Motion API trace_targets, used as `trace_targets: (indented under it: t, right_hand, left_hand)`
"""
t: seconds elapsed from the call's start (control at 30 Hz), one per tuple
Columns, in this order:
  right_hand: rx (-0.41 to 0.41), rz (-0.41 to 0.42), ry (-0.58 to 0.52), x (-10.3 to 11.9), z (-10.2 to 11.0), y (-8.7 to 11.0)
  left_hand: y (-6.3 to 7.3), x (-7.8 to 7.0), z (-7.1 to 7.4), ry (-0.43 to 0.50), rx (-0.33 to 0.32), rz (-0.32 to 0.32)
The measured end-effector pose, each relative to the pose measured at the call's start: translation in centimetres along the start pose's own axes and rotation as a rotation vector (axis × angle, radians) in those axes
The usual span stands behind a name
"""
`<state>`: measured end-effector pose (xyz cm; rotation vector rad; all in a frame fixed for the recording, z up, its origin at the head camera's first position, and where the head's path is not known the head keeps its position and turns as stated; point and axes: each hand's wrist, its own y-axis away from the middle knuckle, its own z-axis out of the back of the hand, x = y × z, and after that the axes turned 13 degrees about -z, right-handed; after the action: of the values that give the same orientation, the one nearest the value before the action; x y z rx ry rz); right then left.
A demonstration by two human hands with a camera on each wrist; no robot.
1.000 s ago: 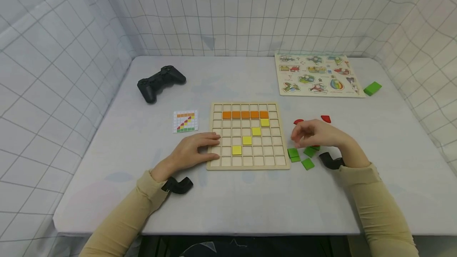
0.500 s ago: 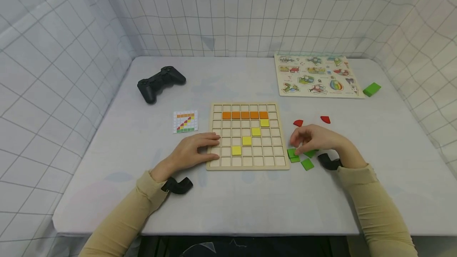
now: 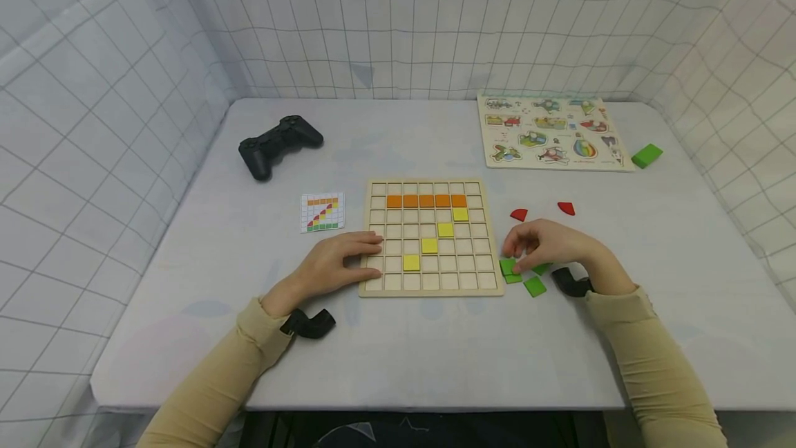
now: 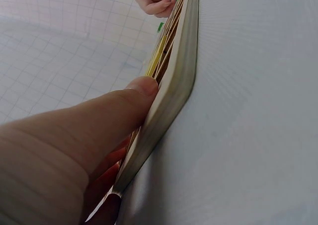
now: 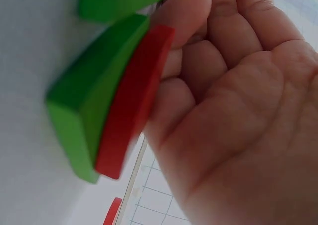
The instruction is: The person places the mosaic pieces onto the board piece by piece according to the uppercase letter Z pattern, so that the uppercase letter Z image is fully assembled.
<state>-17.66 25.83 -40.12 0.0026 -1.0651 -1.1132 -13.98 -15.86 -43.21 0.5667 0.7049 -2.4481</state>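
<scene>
A square wooden grid board [image 3: 429, 292] bears a row of orange tiles [image 3: 425, 201] and a diagonal of yellow tiles [image 3: 429, 246]. My left hand [image 3: 336, 259] rests on its left side with fingers extended. In the left wrist view the thumb [image 4: 141, 88] lies along the board's rim. At the board's right edge, my right hand [image 3: 547, 242] pinches a green square tile [image 3: 506, 266] between thumb and curled fingers. That tile overlaps another green one. Beneath the right palm, a red quarter-circle piece [image 5: 134, 106] lies against a green tile [image 5: 89, 86].
A small pattern card [image 3: 323, 212] lies left of the board. Two red pieces [image 3: 519, 214] and a loose green tile [image 3: 535, 286] are near the right hand. Farther back are a black game controller [image 3: 281, 146], a vehicle picture puzzle [image 3: 556, 133] and a green block [image 3: 647, 155].
My right hand has come down slightly toward me onto the green tiles, uncovering a red piece behind it. In the last half second it has barely moved. My left hand stays in place.
</scene>
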Motion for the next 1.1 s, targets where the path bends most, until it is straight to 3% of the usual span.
trace_targets:
  t: [0.33,1.1]
  right_hand:
    - [0.046,0.016,-0.006,-0.07,0.08,-0.04]
    - [0.029,0.006,0.020,0.28,-0.02,0.13]
  left_hand:
    - [-0.03,-0.08,0.09,0.006,0.004,0.009]
    - [-0.11,-0.01,0.11,0.010,0.013,0.028]
